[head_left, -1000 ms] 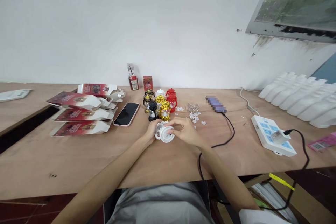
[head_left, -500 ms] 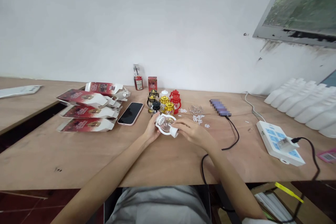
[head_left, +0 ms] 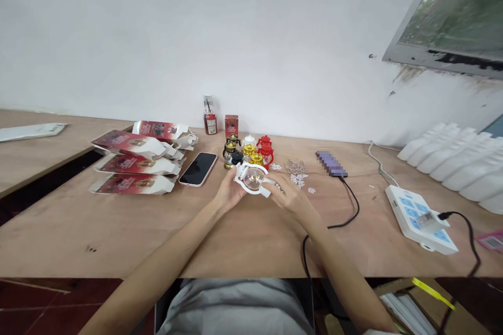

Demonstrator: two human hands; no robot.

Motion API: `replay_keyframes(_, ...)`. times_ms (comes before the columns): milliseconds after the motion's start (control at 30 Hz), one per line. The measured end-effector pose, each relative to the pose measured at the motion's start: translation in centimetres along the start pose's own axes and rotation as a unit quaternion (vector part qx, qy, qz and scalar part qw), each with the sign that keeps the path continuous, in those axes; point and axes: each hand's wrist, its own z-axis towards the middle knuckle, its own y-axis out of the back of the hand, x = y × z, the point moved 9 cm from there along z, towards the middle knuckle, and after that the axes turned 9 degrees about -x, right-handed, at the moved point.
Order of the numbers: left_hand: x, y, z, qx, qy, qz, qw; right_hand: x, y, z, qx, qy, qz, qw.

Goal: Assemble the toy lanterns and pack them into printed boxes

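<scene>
Between my hands, a small white toy lantern (head_left: 253,178) with a clear globe lies tilted on its side above the table. My left hand (head_left: 230,188) is closed round one white end of it. My right hand (head_left: 286,191) grips the other end, its fingers round the white part there; some of that grip is hidden. Just beyond stands a cluster of small lanterns: a red lantern (head_left: 266,153), a gold lantern (head_left: 257,160), a black lantern (head_left: 237,158), a bronze lantern (head_left: 230,152) and a white lantern (head_left: 249,141) among them.
Flattened red boxes (head_left: 129,162) are stacked at left beside a phone (head_left: 198,169). Right of the lanterns lie thin metal wires (head_left: 294,166), white tags (head_left: 297,180) and a cabled phone (head_left: 331,163). Farther right are a power strip (head_left: 418,220) and white bottle-like pieces (head_left: 451,157).
The white lantern has turned in my hands, and its right end, seen as a white cup shape before, now points more sideways. The view has shifted slightly.
</scene>
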Motion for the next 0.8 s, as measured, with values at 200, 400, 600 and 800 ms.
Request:
replay_keyframes(200,2.2,-1.6,-0.7,0.149,0.033,0.083,0.985,-1.0,3.1,-0.4,-0.15,-0.051,-0.042,0.986)
replay_keyframes(400,4.2,-1.0,-0.5,0.162,0.079,0.171,0.969,-2.4,6.1,-2.1,-0.298,-0.133,-0.104,0.94)
replay_keyframes(600,4.5,-0.1,0.0,0.125,0.084,0.207,0.967,-2.5,6.1,-2.5,-0.305,-0.139,-0.119,0.935)
replay_keyframes(800,4.3,-0.4,-0.3,0.147,0.074,0.197,0.967,-2.5,4.6,-2.2,-0.257,-0.132,-0.061,0.955)
